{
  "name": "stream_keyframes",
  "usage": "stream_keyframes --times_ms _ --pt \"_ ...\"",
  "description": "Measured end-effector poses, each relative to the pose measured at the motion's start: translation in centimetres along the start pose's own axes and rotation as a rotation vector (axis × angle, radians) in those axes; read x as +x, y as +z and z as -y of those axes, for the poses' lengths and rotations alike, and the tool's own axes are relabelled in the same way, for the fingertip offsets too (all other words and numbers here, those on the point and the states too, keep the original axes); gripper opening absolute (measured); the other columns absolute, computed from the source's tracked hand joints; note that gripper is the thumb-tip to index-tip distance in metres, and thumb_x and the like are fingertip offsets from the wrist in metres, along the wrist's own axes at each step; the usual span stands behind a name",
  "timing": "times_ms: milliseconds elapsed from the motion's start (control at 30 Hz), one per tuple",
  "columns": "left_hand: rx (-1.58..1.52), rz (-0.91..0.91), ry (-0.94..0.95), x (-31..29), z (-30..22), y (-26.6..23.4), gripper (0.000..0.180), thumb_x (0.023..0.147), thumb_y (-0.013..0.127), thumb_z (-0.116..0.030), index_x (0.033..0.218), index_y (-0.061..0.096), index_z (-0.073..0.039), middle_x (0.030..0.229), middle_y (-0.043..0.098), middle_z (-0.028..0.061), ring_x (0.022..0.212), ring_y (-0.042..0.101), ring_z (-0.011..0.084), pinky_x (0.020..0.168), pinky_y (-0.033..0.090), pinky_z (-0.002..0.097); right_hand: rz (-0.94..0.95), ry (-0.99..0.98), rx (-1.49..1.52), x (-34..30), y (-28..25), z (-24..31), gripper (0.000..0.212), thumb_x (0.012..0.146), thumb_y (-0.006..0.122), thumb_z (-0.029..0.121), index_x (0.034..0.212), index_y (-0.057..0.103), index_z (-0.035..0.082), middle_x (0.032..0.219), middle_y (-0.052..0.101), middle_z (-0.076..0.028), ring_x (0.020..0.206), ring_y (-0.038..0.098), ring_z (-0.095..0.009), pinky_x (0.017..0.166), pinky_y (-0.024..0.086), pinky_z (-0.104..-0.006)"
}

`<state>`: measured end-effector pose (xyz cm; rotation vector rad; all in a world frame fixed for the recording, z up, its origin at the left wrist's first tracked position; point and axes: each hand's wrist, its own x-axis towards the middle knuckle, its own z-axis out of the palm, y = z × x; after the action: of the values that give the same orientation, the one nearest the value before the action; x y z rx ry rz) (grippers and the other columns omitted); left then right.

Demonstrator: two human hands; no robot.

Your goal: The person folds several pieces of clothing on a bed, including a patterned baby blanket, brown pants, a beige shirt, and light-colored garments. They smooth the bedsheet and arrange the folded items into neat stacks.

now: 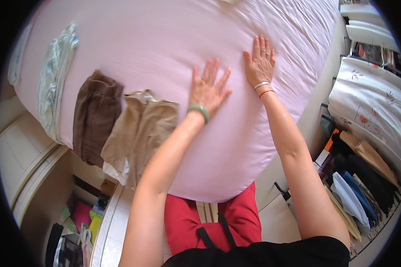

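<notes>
A pale pink sheet point(156, 40) covers the bed in front of me, smooth in the middle and wrinkled toward the far right. My left hand point(207, 92) lies flat on it with the fingers spread, a green bangle at the wrist. Farther out and to the right, my right hand point(259, 64) also rests palm down, fingers stretched out. Neither hand holds anything. Left of my left forearm are beige trousers point(142, 124), folded and hanging partly over the bed's edge. Beside them lie folded brown trousers point(98, 115), then a crumpled pale patterned cloth point(55, 84).
On the right stands a rack with a white printed cloth point(370, 98) over it and several folded clothes point(356, 196) below. An open cabinet point(44, 196) with colourful items is at the lower left. A pale chair-like seat point(276, 218) stands near my right leg.
</notes>
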<state>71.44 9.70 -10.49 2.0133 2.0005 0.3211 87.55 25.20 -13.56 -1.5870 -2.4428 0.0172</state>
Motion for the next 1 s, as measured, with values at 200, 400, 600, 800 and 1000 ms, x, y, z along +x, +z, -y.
stream_keyframes --times_ms 200,400,600,800,1000 --pt "-0.088 0.174 0.267 -11.1 -15.8 6.1 0.064 0.096 0.048 -0.053 0.153 0.035 -0.027 0.165 0.015 0.0061 0.153 0.008 0.0237 0.12 0.004 0.0577 0.012 0.112 -0.03 -7.8 -3.6 -14.5 0.067 0.102 0.034 0.052 0.155 0.029 0.012 0.163 0.022 -0.002 0.151 0.016 -0.02 0.122 0.008 -0.0449" --pt "-0.15 0.451 0.45 -20.4 -24.4 8.3 0.061 0.1 0.042 -0.051 0.154 0.031 -0.026 0.164 0.019 0.0043 0.153 0.007 0.0228 0.121 0.004 0.0537 0.024 0.352 0.095 -12.6 -5.8 -19.5 0.069 0.103 0.028 0.056 0.156 0.026 0.011 0.164 0.019 -0.006 0.151 0.016 -0.023 0.121 0.01 -0.0471" --pt "-0.399 0.389 0.449 -20.6 -25.2 3.9 0.056 0.098 0.052 -0.043 0.15 0.039 -0.027 0.162 0.024 0.0074 0.15 0.023 0.0243 0.119 0.016 0.0547 0.205 0.655 0.084 -18.6 -9.0 -24.6 0.064 0.104 0.032 0.05 0.152 0.034 0.008 0.159 0.03 -0.012 0.149 0.024 -0.026 0.117 0.02 -0.0484" --pt "-0.171 -0.046 -0.129 -9.6 -19.8 0.2 0.058 0.097 0.056 -0.037 0.151 0.038 -0.03 0.162 0.023 0.0081 0.15 0.021 0.0282 0.115 0.017 0.0602 0.06 0.039 0.275 -10.2 -10.7 -16.7 0.059 0.102 0.048 0.038 0.151 0.036 0.009 0.159 0.032 -0.012 0.148 0.026 -0.026 0.117 0.021 -0.0471" --pt "-0.188 -0.172 -0.362 -0.7 -16.4 0.4 0.058 0.1 0.05 -0.039 0.154 0.033 -0.026 0.164 0.018 0.0086 0.151 0.016 0.0306 0.117 0.011 0.0616 0.172 -0.433 0.303 -2.0 -9.1 -4.8 0.062 0.101 0.046 0.041 0.153 0.032 0.01 0.162 0.024 -0.007 0.151 0.018 -0.023 0.121 0.015 -0.045"
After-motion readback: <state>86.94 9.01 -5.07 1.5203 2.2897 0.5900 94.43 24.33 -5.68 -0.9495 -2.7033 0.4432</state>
